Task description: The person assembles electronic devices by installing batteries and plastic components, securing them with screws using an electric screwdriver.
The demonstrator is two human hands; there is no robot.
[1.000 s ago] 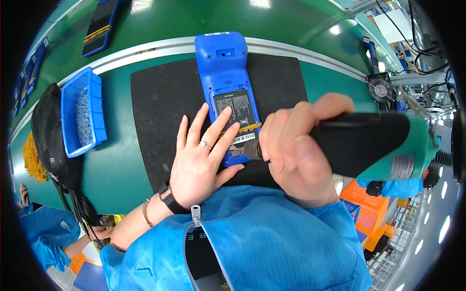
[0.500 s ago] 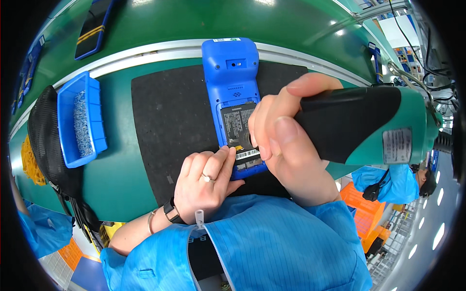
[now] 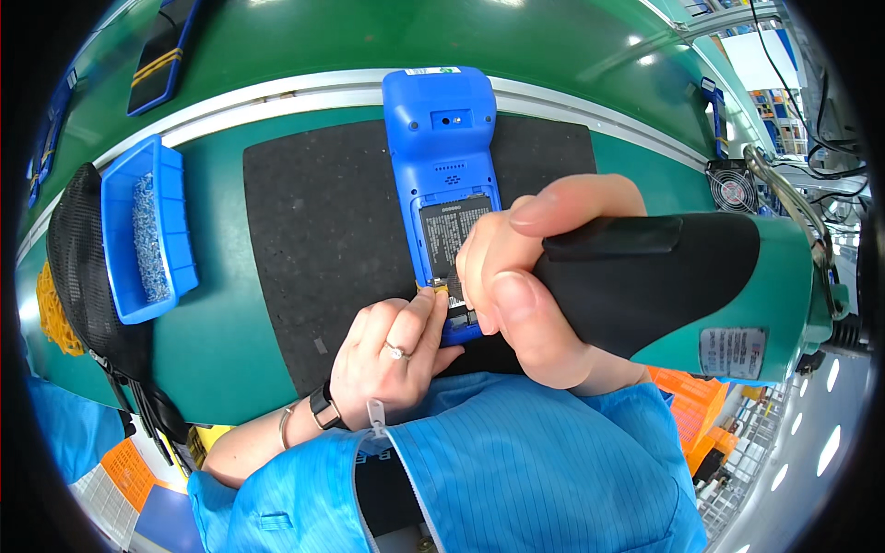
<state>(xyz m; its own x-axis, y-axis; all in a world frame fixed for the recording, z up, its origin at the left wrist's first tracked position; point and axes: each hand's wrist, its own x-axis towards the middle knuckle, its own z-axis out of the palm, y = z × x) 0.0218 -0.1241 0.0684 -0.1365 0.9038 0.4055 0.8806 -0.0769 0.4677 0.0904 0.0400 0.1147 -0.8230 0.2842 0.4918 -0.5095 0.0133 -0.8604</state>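
A blue handheld terminal (image 3: 441,157) lies face down on a black mat (image 3: 323,240), its back compartment open and showing a dark label. My right hand (image 3: 525,295) grips a large black and green electric screwdriver (image 3: 682,286), its tip hidden behind my fingers over the terminal's lower end. My left hand (image 3: 392,355), with a ring and a black wristband, rests on the mat's near edge; its fingertips pinch at the terminal's lower corner beside a small yellow part (image 3: 435,288).
A blue bin (image 3: 175,230) of small screws sits left of the mat on the green bench (image 3: 212,350). A black mesh bag (image 3: 78,267) lies further left. A dark device (image 3: 161,51) lies at the far left. A small fan (image 3: 733,189) stands at right.
My left hand slid down from lying flat over the terminal to pinching at its lower corner. The screwdriver came in closer and larger over the terminal's lower end.
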